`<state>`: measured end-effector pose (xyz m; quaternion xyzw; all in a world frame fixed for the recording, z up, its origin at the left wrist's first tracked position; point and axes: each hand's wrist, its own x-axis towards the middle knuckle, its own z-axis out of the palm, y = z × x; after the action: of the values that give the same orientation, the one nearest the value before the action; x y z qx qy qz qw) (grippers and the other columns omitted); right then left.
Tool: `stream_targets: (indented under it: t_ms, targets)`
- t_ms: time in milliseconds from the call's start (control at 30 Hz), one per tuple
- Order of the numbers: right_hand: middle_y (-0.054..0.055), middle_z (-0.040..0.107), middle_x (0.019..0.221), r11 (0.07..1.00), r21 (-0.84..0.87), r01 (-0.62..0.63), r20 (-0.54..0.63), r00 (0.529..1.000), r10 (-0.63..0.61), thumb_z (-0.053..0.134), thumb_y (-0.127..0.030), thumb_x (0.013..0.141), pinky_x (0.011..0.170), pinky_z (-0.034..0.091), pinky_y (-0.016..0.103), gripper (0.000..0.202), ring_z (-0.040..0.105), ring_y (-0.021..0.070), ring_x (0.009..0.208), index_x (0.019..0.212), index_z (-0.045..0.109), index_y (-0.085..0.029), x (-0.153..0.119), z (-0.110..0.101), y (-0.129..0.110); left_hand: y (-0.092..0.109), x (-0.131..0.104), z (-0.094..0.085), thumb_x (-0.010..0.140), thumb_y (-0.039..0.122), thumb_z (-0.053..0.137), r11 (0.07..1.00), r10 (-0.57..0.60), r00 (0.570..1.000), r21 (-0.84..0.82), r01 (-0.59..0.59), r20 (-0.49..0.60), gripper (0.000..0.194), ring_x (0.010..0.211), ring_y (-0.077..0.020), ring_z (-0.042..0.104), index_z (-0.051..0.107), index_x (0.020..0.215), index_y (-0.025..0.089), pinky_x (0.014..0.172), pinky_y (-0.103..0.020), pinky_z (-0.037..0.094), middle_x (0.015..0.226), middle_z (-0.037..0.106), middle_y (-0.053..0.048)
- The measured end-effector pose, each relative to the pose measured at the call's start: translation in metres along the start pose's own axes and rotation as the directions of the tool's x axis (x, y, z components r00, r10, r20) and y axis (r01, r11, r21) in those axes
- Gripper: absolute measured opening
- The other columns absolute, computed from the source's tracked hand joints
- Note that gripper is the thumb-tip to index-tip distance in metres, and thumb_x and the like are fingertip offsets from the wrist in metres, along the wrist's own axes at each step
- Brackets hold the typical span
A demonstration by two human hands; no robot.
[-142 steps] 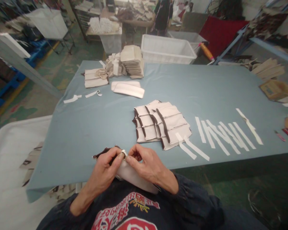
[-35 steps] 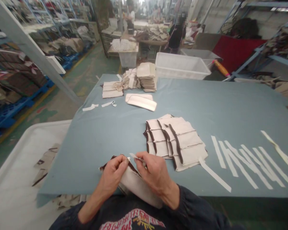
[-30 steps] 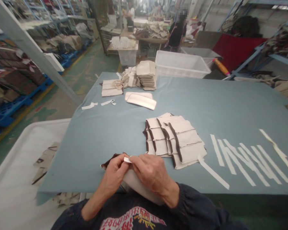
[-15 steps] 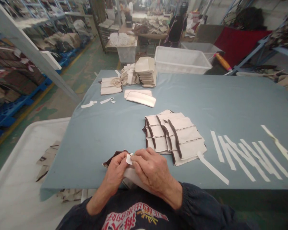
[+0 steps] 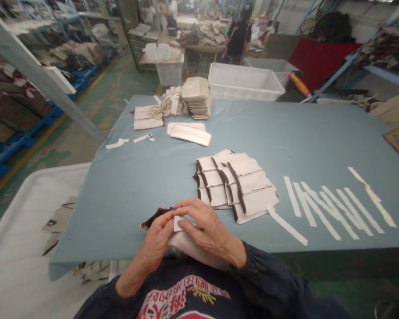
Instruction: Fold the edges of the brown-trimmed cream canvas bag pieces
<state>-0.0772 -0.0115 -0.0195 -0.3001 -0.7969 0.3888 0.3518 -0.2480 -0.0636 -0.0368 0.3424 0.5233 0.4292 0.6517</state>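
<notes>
Near the table's front edge, my left hand (image 5: 157, 239) is closed on a beige fabric piece (image 5: 199, 251) with a dark brown edge that sticks out beyond the fingers. My right hand (image 5: 206, 230) lies over the same piece, its thumb pressing a small white strip (image 5: 177, 223) against it. The fingertips of both hands meet there. Beyond my right hand lies an overlapping pile of beige pieces with dark edges (image 5: 252, 188). One white strip (image 5: 287, 226) sticks out from the pile, and several white strips (image 5: 332, 208) lie further right.
The blue-green table (image 5: 146, 173) bears stacked beige pieces (image 5: 197, 97) and two pale flat panels (image 5: 190, 134) at the back. White bins (image 5: 246, 82) stand behind it. A white cart (image 5: 16, 239) is at the left. A person (image 5: 237, 37) stands in the background.
My right hand's fingers have spread forward over my left fingertips, and its thumb now presses on the white strip. The whole view has shifted slightly, so the table's contents appear further left.
</notes>
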Motion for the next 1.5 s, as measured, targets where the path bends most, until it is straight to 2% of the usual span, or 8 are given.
stream_targets:
  t_ms: [167, 300, 467, 600, 867, 1100, 1367, 1500]
  targets:
    - [0.007, 0.072, 0.113, 0.981, 0.188, -0.056, -0.029, 0.998, 0.062, 0.061, -0.019, 0.097, 0.102, 0.049, 0.04, 0.006, 0.066, 0.0185, 0.11, 0.095, 0.066, -0.021, 0.0, 0.001, 0.0, 0.003, -0.005, 0.0, 0.087, 0.059, 0.068, 0.998, -0.002, 1.0, 0.069, 0.001, 0.015, 0.043, 0.06, -0.0119, 0.036, 0.061, 0.081, 0.017, 0.055, -0.022, 0.031, 0.07, 0.051, 0.003]
    - [0.006, 0.072, 0.106, 0.931, 0.313, -0.191, -0.042, 0.976, 0.214, 0.061, -0.025, 0.097, 0.097, 0.05, 0.038, 0.009, 0.066, 0.0193, 0.102, 0.089, 0.064, -0.021, -0.002, -0.017, -0.013, 0.011, -0.011, -0.004, 0.093, 0.057, 0.061, 0.965, 0.067, 0.997, 0.249, -0.077, 0.047, 0.043, 0.06, -0.0128, 0.037, 0.06, 0.077, 0.017, 0.055, -0.023, 0.031, 0.068, 0.047, 0.003]
    - [-0.001, 0.061, 0.076, 0.802, 0.409, -0.435, 0.107, 0.896, 0.432, 0.064, -0.034, 0.093, 0.065, 0.045, 0.026, 0.017, 0.055, 0.0133, 0.068, 0.085, 0.062, -0.019, -0.009, -0.038, -0.025, 0.017, -0.014, -0.007, 0.098, 0.056, 0.052, 0.922, 0.106, 0.99, 0.364, -0.133, 0.091, 0.045, 0.061, -0.0142, 0.041, 0.063, 0.077, 0.017, 0.055, -0.025, 0.033, 0.068, 0.049, 0.002]
    - [-0.004, 0.054, 0.068, 0.707, 0.376, -0.598, 0.214, 0.799, 0.562, 0.063, -0.035, 0.092, 0.053, 0.034, 0.023, 0.019, 0.046, 0.0099, 0.058, 0.084, 0.061, -0.018, -0.015, -0.025, -0.023, 0.016, -0.015, -0.005, 0.098, 0.053, 0.05, 0.902, 0.119, 0.989, 0.405, -0.147, 0.093, 0.044, 0.061, -0.0145, 0.042, 0.063, 0.077, 0.017, 0.055, -0.025, 0.034, 0.068, 0.049, 0.002]
    - [-0.002, 0.064, 0.072, 0.789, 0.196, -0.583, 0.044, 0.809, 0.586, 0.062, -0.031, 0.093, 0.06, 0.038, 0.024, 0.016, 0.056, 0.0118, 0.065, 0.084, 0.066, -0.018, -0.021, -0.003, -0.018, 0.019, -0.015, -0.001, 0.096, 0.05, 0.049, 0.879, 0.132, 0.986, 0.448, -0.164, 0.102, 0.041, 0.06, -0.0148, 0.042, 0.062, 0.074, 0.017, 0.054, -0.026, 0.032, 0.066, 0.049, 0.002]
    - [-0.003, 0.063, 0.069, 0.768, 0.266, -0.583, 0.027, 0.801, 0.598, 0.064, -0.035, 0.094, 0.056, 0.037, 0.024, 0.019, 0.054, 0.0107, 0.06, 0.084, 0.065, -0.018, -0.026, 0.003, -0.017, 0.017, -0.017, 0.0, 0.097, 0.051, 0.048, 0.88, 0.136, 0.987, 0.448, -0.159, 0.083, 0.044, 0.061, -0.0153, 0.043, 0.063, 0.075, 0.016, 0.056, -0.026, 0.033, 0.066, 0.05, 0.001]
    - [-0.003, 0.063, 0.066, 0.778, 0.18, -0.602, 0.013, 0.792, 0.61, 0.063, -0.033, 0.093, 0.056, 0.036, 0.025, 0.018, 0.055, 0.0117, 0.059, 0.082, 0.063, -0.019, -0.025, 0.008, -0.02, 0.012, -0.019, -0.002, 0.097, 0.051, 0.05, 0.892, 0.115, 0.991, 0.432, -0.131, 0.063, 0.044, 0.064, -0.0159, 0.044, 0.065, 0.075, 0.016, 0.057, -0.026, 0.034, 0.068, 0.053, 0.0]
    - [-0.001, 0.064, 0.07, 0.819, 0.102, -0.565, 0.0, 0.823, 0.568, 0.062, -0.033, 0.095, 0.06, 0.037, 0.025, 0.017, 0.058, 0.0132, 0.063, 0.085, 0.063, -0.02, -0.026, 0.008, -0.02, 0.007, -0.019, -0.004, 0.098, 0.052, 0.05, 0.905, 0.1, 0.994, 0.412, -0.109, 0.045, 0.045, 0.065, -0.016, 0.044, 0.065, 0.076, 0.016, 0.059, -0.026, 0.035, 0.069, 0.055, 0.0]
